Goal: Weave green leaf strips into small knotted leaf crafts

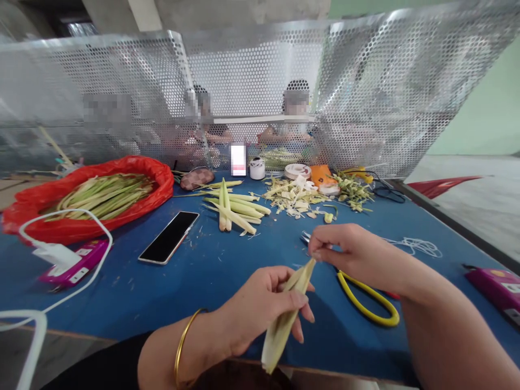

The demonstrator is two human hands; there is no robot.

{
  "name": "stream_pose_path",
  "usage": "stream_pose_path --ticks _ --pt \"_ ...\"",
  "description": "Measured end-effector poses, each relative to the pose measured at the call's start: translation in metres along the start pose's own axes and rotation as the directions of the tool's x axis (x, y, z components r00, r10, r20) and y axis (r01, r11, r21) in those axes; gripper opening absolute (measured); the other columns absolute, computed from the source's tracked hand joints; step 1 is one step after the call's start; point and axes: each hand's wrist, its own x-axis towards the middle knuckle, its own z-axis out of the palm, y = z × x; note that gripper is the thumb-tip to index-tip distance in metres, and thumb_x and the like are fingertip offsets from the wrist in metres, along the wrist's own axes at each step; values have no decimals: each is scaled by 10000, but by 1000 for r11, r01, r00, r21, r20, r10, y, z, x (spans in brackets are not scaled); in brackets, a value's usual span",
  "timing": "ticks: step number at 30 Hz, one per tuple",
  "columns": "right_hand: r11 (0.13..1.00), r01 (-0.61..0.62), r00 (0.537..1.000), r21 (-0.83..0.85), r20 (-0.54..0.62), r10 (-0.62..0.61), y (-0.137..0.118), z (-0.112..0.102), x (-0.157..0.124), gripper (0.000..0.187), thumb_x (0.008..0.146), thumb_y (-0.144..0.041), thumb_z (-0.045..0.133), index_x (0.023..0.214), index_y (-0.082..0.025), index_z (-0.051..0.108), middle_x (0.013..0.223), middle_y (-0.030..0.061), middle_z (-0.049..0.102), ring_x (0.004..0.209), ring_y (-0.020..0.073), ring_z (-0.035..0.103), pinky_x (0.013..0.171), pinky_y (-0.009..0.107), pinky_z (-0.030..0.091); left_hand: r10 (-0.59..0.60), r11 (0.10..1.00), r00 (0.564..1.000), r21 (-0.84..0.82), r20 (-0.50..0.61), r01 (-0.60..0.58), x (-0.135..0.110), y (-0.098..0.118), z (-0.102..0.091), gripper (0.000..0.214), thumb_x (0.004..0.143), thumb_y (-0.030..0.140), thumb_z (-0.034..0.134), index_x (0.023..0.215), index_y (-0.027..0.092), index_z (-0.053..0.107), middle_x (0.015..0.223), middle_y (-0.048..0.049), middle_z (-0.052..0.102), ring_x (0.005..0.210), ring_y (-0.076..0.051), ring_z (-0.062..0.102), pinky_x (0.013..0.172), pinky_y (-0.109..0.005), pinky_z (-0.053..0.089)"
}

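Note:
A pale green, husk-like plant piece (280,330) is held slanted over the table's front edge, its narrow tip upward. My left hand (280,298) wears a gold bangle at the wrist and is closed round its middle, thumb on top. At the upper tip my right hand (337,244) pinches with thumb and forefinger. Beneath my right hand lies a tool with a yellow loop handle (371,306), probably scissors, its metal tip partly covered by the hand. Farther back lies a small pile of similar pale green stalks (239,208).
On the blue table (227,260), a red bag (162,184) of long stalks and a black-screened phone (170,238) lie left. Scraps (292,195) lie at the back. White string (418,246) and a purple power strip (495,290) are right. People sit behind a perforated screen (252,65).

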Motion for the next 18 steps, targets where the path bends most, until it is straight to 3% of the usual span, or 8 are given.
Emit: stream_pose_path --ticks 2,5,8,11,13,15,18 --pt "999 16 999 -51 48 -14 -1 -3 -4 182 786 -122 522 673 -231 615 624 -23 628 559 134 529 502 227 359 -39 999 999 2 32 39 1 -2 3 219 751 240 616 954 162 585 742 -10 648 493 -95 574 535 -227 459" --pt "996 15 993 -89 116 -4 3 5 0 202 769 -88 512 668 -229 616 618 -24 620 558 131 516 505 226 342 -34 991 999 126 -38 39 4 -5 -4 344 695 214 667 1025 167 581 708 15 615 522 -105 553 538 -234 464" --pt "999 -32 992 4 122 31 10 21 12 199 755 -88 498 671 -212 628 633 -21 634 589 133 536 533 224 359 127 929 982 365 -142 -67 6 -6 -21 433 671 184 676 1094 173 583 722 22 606 599 -119 560 577 -221 447" --pt "982 -110 991 152 96 96 17 35 25 174 755 -117 505 680 -195 641 640 -21 647 600 130 545 552 224 377 217 847 958 524 -188 -89 5 -5 -42 428 734 204 598 1160 186 570 737 14 618 577 -129 567 572 -236 446" --pt "964 -155 987 216 79 141 19 41 30 163 767 -153 522 674 -187 652 641 -18 655 602 129 542 566 228 385 316 744 916 664 -248 -77 4 -3 -52 458 742 203 587 1199 203 563 765 1 633 638 -158 597 619 -258 460" --pt "946 -199 980 257 76 186 20 45 32 158 775 -194 544 666 -183 658 631 -18 655 594 127 533 579 234 389 488 573 836 814 -250 -92 3 -2 -58 520 733 199 617 1247 237 549 901 -27 660 804 -202 622 748 -299 471" --pt "913 -239 971 330 75 227 19 51 35 154 778 -234 566 663 -178 651 631 -15 658 594 127 534 590 239 395 688 262 724 949 -56 -175 3 1 -57 503 752 260 666 1244 246 559 1175 -78 609 1084 -266 550 969 -372 390"
